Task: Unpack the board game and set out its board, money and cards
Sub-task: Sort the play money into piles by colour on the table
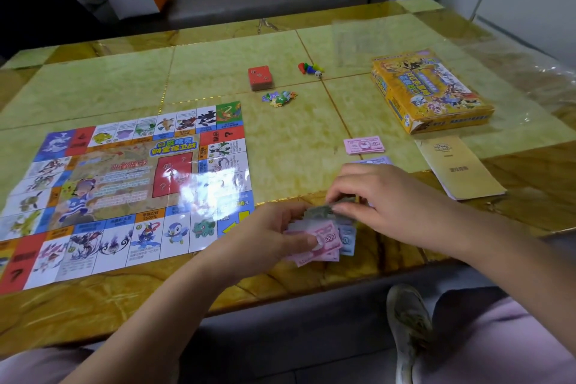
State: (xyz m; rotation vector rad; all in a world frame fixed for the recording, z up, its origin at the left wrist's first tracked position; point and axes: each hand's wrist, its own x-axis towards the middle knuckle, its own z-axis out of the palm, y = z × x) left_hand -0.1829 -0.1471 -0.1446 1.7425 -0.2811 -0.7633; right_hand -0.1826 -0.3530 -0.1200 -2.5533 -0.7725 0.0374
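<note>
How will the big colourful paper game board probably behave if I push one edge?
The colourful paper game board looks thin, with fold creases, so it would likely flop when lifted. Its glossy glare on the shiny yellow-green table suggests it may slide, or buckle at creases.

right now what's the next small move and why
Probably the right hand lifts the green note it pinches off the mixed bunch in the left hand and starts a pile beside the pink stack and purple stack, already sorted by colour.

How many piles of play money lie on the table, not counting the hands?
2: a pink paper note pile beside the yellow paper booklet, and a lilac paper pile just nearer, partly behind the right hand. Others may be hidden.
</note>
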